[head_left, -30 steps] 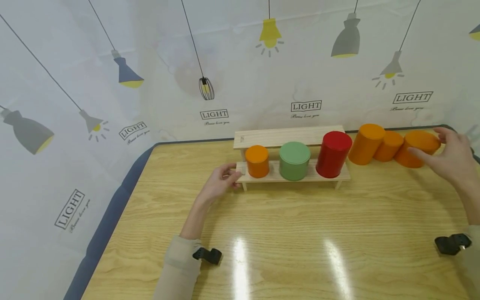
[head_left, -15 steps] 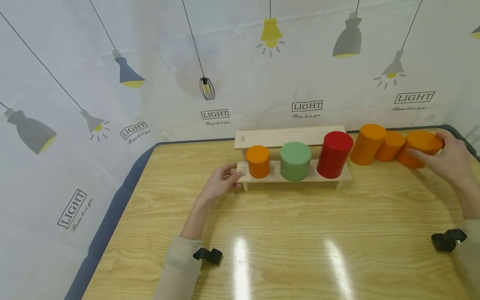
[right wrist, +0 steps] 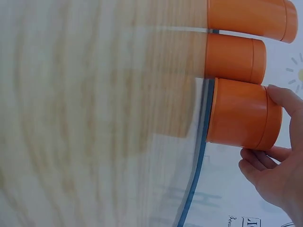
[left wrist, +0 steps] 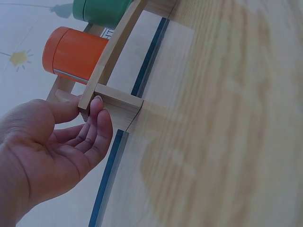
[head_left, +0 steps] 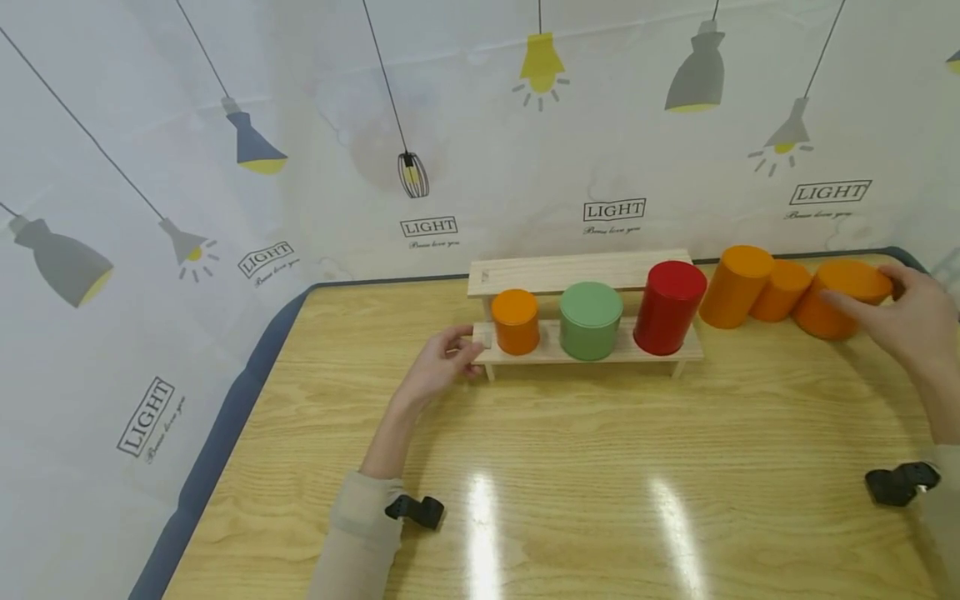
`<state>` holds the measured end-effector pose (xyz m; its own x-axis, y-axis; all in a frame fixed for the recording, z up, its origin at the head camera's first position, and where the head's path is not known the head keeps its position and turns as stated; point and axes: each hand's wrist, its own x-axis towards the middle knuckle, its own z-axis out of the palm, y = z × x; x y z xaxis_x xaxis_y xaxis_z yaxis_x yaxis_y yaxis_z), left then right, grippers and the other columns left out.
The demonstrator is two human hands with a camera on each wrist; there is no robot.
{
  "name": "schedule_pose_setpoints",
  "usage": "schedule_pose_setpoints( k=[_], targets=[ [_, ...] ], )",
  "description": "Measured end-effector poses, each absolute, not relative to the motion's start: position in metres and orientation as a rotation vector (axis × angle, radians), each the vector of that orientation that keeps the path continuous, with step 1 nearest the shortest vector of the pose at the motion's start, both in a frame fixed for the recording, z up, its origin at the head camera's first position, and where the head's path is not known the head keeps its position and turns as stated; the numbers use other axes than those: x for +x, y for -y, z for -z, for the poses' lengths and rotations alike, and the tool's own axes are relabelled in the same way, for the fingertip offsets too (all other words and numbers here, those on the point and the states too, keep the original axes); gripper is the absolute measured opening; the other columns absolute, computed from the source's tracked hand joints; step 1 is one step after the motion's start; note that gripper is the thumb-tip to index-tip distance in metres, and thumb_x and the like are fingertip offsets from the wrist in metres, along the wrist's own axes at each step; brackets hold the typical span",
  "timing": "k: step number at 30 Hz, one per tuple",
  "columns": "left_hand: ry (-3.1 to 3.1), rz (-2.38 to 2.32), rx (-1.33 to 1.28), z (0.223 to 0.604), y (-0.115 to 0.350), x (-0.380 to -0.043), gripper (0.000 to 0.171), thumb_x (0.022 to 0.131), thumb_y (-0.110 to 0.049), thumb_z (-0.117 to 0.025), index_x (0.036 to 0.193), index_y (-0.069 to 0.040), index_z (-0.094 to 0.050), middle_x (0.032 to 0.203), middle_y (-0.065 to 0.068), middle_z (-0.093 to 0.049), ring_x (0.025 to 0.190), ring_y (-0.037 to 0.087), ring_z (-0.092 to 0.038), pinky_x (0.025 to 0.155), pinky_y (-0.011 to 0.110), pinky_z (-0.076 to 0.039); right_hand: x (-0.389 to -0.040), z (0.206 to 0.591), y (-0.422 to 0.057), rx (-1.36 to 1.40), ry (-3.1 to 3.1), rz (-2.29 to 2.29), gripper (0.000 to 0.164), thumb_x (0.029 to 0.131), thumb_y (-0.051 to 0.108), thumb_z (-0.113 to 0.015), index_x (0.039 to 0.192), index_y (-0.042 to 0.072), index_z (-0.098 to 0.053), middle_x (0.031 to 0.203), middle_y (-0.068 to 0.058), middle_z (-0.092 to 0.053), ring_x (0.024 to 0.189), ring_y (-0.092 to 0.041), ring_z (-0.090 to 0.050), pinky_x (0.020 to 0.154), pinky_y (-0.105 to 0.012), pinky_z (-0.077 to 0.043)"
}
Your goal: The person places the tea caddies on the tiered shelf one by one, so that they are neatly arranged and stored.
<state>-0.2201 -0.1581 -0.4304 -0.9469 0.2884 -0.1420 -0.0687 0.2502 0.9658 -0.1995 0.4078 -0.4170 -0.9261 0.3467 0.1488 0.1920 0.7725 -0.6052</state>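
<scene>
My left hand (head_left: 441,367) pinches the left end of the two-step wooden rack (head_left: 551,343), thumb above and fingertips under the lower board. On that board stand a small orange canister (head_left: 515,322), a wide green canister (head_left: 590,321) and a tall red canister (head_left: 670,307), all lidded. At the right, my right hand (head_left: 911,321) grips a wide orange canister (right wrist: 241,113) near its lid, thumb on one side and fingers on the other. Beside it stand a short orange canister (right wrist: 232,56) and a tall orange canister (head_left: 737,287).
The rack's upper board (head_left: 577,273) bears nothing and lies along the back of the wood-grain table (head_left: 562,450). A dark blue edge strip (head_left: 217,425) borders the table. Behind it hangs a pale wall cloth (head_left: 495,125) printed with lamps.
My right hand and the wide orange canister have shifted very slightly right and toward me. The left hand, the rack and the canisters on it stay as they were.
</scene>
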Motion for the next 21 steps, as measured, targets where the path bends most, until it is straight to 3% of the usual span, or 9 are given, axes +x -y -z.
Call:
schedule_pose_setpoints(
  k=[2, 5, 11, 17, 21],
  targets=[
    [-2.233, -1.753, 0.200, 0.430, 0.158, -0.220, 0.051, 0.104, -0.012, -0.057, 0.148, 0.007, -0.038, 0.111, 0.020, -0.062, 0.081, 0.019, -0.064, 0.082, 0.036, -0.059, -0.198, 0.413, -0.407, -0.480, 2.713, -0.923, 0.086, 0.097, 0.047, -0.061, 0.151, -0.011, -0.028, 0.143, -0.039, -0.037, 0.116, -0.050, -0.039, 0.096, -0.050, -0.047],
    [-2.231, -1.755, 0.197, 0.430, 0.158, -0.220, 0.052, 0.104, -0.012, -0.058, 0.148, 0.007, -0.039, 0.111, 0.020, -0.062, 0.081, 0.019, -0.064, 0.083, 0.037, -0.059, -0.196, 0.407, -0.406, -0.508, 2.673, -0.993, 0.092, 0.097, 0.047, -0.060, 0.156, -0.010, -0.018, 0.154, -0.039, -0.025, 0.136, -0.055, -0.027, 0.114, -0.067, -0.025],
    [-2.219, -1.766, 0.193, 0.430, 0.159, -0.219, 0.052, 0.104, -0.013, -0.058, 0.149, 0.006, -0.038, 0.111, 0.019, -0.061, 0.082, 0.020, -0.064, 0.085, 0.039, -0.059, -0.194, 0.394, -0.403, -0.441, 2.544, -1.104, 0.085, 0.098, 0.040, -0.061, 0.158, -0.003, -0.019, 0.157, -0.033, -0.025, 0.147, -0.043, -0.024, 0.123, -0.049, -0.019],
    [-2.195, -1.778, 0.190, 0.430, 0.159, -0.221, 0.054, 0.104, -0.012, -0.057, 0.150, 0.007, -0.036, 0.112, 0.020, -0.061, 0.083, 0.020, -0.064, 0.090, 0.045, -0.057, -0.191, 0.374, -0.390, -0.423, 2.460, -1.152, 0.082, 0.098, 0.037, -0.062, 0.160, 0.007, -0.018, 0.162, -0.023, -0.024, 0.151, -0.025, -0.021, 0.123, -0.033, -0.019],
    [-2.189, -1.786, 0.192, 0.431, 0.158, -0.221, 0.053, 0.104, -0.012, -0.058, 0.149, 0.008, -0.037, 0.112, 0.020, -0.061, 0.083, 0.019, -0.064, 0.090, 0.044, -0.057, -0.190, 0.358, -0.378, -0.416, 2.373, -1.088, 0.076, 0.097, 0.032, -0.065, 0.158, 0.009, -0.028, 0.158, -0.016, -0.034, 0.148, -0.016, -0.029, 0.121, -0.024, -0.022]
  ],
)
